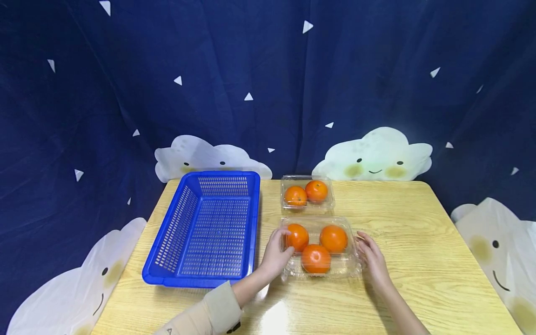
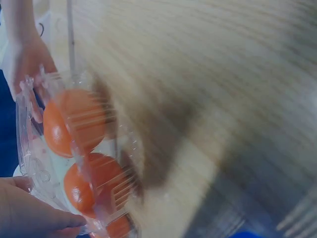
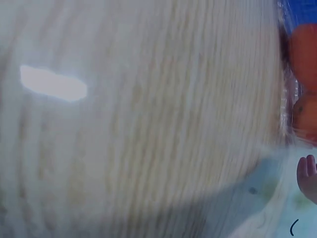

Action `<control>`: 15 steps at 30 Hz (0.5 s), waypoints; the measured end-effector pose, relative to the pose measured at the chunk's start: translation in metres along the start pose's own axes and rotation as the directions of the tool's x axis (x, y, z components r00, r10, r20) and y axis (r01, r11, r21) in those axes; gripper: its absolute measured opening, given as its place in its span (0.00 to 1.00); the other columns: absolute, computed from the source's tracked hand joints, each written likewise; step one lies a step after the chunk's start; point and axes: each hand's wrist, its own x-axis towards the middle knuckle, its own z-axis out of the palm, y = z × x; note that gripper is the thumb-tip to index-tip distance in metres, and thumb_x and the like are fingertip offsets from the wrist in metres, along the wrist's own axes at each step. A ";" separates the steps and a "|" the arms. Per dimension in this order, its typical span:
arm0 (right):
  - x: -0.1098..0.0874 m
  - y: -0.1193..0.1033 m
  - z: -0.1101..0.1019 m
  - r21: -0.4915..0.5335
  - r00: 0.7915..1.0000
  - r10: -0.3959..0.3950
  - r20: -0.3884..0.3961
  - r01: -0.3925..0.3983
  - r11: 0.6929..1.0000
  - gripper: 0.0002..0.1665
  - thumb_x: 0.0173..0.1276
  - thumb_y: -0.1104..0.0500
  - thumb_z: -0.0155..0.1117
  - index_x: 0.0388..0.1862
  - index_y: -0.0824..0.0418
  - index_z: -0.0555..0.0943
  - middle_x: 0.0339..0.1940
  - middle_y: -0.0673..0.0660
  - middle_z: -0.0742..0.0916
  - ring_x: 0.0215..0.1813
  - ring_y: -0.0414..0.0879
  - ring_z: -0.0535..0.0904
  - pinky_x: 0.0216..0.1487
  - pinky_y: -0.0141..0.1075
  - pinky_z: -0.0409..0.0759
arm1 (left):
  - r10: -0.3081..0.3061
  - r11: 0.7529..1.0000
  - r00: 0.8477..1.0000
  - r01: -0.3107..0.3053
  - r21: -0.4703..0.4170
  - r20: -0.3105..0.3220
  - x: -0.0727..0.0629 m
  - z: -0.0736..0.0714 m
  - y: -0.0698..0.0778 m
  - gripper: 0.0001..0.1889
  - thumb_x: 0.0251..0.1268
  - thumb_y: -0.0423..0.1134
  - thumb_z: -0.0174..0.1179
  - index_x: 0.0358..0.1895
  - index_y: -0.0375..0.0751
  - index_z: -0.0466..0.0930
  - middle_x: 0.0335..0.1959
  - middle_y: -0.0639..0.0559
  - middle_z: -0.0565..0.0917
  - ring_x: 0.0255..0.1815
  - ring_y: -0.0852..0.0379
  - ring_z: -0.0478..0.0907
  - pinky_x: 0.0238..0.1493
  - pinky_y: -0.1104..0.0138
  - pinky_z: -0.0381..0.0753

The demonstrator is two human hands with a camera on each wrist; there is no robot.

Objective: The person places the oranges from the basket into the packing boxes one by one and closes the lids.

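Note:
A clear plastic fruit box [image 1: 320, 274] with three round orange fruits [image 1: 333, 239] in it is on the wooden table. My left hand [image 1: 277, 253] grips its left end, thumb toward the front and fingers farther back; the left wrist view shows this hand [image 2: 34, 210] pinching the plastic edge. My right hand [image 1: 372, 260] is at the box's right end, its fingers fairly straight and at the rim. The right wrist view catches only part of that hand [image 3: 308, 178], beside the box. Whether the lid is fastened is hard to tell through the glare.
Behind it stands a second clear box [image 1: 307, 205] with two orange fruits. A blue perforated basket [image 1: 255, 223], with nothing in it, sits left of both boxes. The wooden table [image 1: 418, 242] ends at a dark blue curtain [image 1: 276, 56] with cloud faces.

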 end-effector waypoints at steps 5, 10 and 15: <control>-0.010 -0.001 0.007 -0.007 0.999 -0.052 0.012 0.052 0.999 0.29 0.74 0.52 0.40 0.69 0.65 0.57 0.66 0.66 0.64 0.53 0.23 0.67 0.48 0.16 0.67 | 0.044 0.999 0.999 -0.044 0.023 0.000 -0.004 0.002 -0.007 0.16 0.49 0.23 0.54 0.45 0.29 0.71 0.60 0.36 0.67 0.64 0.37 0.60 0.64 0.47 0.56; -0.015 0.003 0.011 -0.026 0.995 -0.103 0.011 0.103 0.994 0.28 0.74 0.54 0.40 0.69 0.65 0.57 0.66 0.67 0.65 0.52 0.22 0.67 0.49 0.16 0.67 | 0.082 0.996 0.997 -0.082 0.040 -0.005 -0.007 0.005 -0.015 0.17 0.49 0.22 0.54 0.46 0.30 0.72 0.61 0.37 0.66 0.64 0.38 0.60 0.64 0.48 0.57; -0.016 0.008 0.012 -0.071 0.991 -0.133 0.007 0.133 0.989 0.28 0.75 0.53 0.39 0.69 0.63 0.57 0.66 0.68 0.65 0.52 0.22 0.68 0.49 0.16 0.67 | 0.100 0.994 0.995 -0.099 0.053 -0.012 -0.009 0.007 -0.021 0.18 0.48 0.22 0.54 0.47 0.32 0.72 0.62 0.39 0.65 0.64 0.39 0.60 0.63 0.47 0.58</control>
